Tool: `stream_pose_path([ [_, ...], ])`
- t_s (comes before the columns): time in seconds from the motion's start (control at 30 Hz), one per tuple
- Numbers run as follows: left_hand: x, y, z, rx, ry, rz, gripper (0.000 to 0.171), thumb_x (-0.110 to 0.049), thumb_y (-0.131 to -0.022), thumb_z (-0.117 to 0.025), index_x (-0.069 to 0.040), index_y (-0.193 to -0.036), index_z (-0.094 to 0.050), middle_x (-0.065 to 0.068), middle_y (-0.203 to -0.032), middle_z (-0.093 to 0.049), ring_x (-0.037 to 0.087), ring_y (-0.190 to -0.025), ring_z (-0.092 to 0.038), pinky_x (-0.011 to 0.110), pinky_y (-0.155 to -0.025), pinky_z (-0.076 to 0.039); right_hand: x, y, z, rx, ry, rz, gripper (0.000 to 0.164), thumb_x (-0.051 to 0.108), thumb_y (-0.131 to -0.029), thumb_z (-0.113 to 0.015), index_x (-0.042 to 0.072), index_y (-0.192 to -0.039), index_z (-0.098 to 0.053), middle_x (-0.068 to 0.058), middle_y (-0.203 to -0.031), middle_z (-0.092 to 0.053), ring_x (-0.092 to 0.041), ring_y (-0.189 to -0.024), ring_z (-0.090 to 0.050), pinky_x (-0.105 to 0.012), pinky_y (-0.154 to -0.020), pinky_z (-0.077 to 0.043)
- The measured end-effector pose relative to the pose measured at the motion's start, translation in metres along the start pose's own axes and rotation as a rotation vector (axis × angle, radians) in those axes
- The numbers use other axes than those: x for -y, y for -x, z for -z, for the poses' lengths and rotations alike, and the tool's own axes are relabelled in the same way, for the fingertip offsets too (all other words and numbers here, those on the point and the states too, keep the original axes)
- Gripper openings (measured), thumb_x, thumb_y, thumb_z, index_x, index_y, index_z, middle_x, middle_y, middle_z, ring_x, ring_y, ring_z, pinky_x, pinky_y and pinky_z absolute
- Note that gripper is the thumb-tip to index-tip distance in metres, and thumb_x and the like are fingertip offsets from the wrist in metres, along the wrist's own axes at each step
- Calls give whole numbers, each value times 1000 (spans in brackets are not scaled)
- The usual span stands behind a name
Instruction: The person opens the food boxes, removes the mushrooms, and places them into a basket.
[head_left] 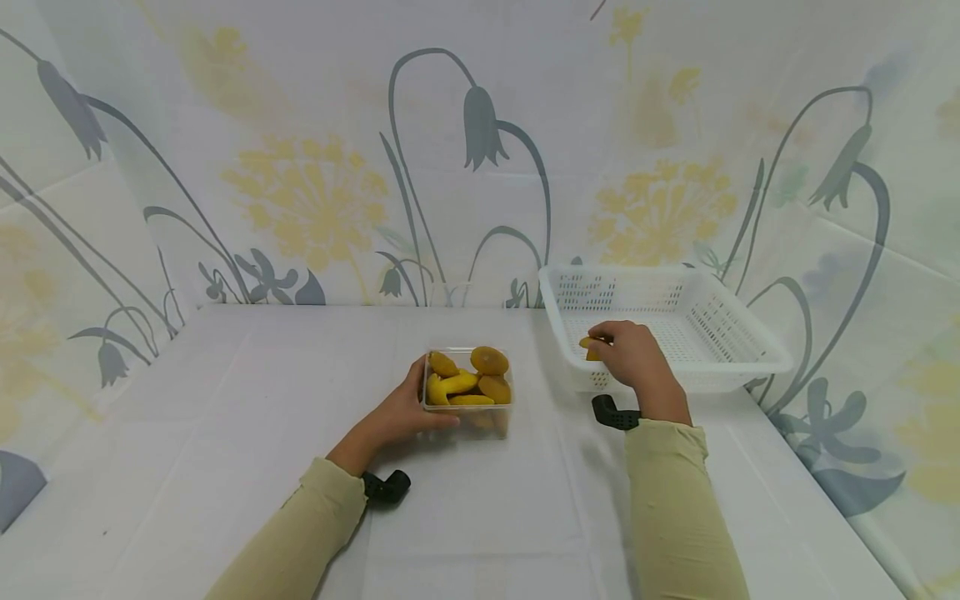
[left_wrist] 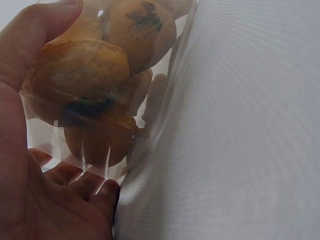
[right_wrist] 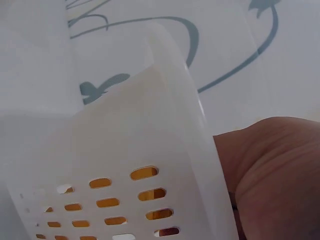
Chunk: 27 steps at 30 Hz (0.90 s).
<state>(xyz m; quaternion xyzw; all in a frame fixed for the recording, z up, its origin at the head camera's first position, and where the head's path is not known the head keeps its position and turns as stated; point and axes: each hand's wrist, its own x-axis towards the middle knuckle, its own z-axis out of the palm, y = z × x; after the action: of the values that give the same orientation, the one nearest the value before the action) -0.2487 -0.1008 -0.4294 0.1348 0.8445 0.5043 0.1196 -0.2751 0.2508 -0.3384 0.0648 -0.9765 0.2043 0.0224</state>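
Note:
A clear plastic container (head_left: 506, 419) stands on the white table, filled with several yellow bananas (head_left: 459, 383) and brownish-orange round fruits (head_left: 489, 361). My left hand (head_left: 405, 412) grips its left side, thumb along the front and fingers behind. Through the clear wall in the left wrist view, round fruits (left_wrist: 77, 75) show dark patches at their ends. Over the near left part of a white slotted basket (head_left: 671, 367), my right hand (head_left: 630, 354) pinches a yellow-orange piece (head_left: 587, 342), mostly hidden by the fingers. Orange (right_wrist: 144, 173) shows through the basket's slots in the right wrist view.
The basket sits at the table's back right, its rim (right_wrist: 185, 95) standing up beside the right hand. White cloth covers the table (head_left: 225, 392). Behind it rises a flower-printed curtain (head_left: 322, 100), with a faint clear cup-like shape (head_left: 456, 295) at its foot.

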Motion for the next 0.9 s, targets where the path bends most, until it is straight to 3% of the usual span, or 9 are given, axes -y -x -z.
stream_pose_path([
  [0.37,0,0,0,0,-10,0,121,-46,-71,-84,-23,-156,0,6,-163,-14,29,-150,-16,53,-120,-17,-1,1,2,4,-16,23,35,21,-101,-49,4,-129,-61,-21,-129,-61,-41,-118,-55,-53,-95,-47],
  [0.7,1,0,0,2,-9,0,121,-45,-72,-84,-23,-156,0,6,-163,-13,29,-150,-15,54,-120,-16,8,2,5,-10,-34,-26,38,25,-101,-51,6,-132,-59,-19,-132,-60,-39,-121,-54,-54,-98,-47],
  [0.9,1,-1,0,6,-3,1,121,-45,-71,-84,-24,-156,0,6,-163,-13,29,-150,-15,54,-120,-16,15,4,7,-28,-34,42,37,25,-100,-51,6,-131,-60,-18,-134,-59,-40,-122,-53,-54,-99,-45],
])
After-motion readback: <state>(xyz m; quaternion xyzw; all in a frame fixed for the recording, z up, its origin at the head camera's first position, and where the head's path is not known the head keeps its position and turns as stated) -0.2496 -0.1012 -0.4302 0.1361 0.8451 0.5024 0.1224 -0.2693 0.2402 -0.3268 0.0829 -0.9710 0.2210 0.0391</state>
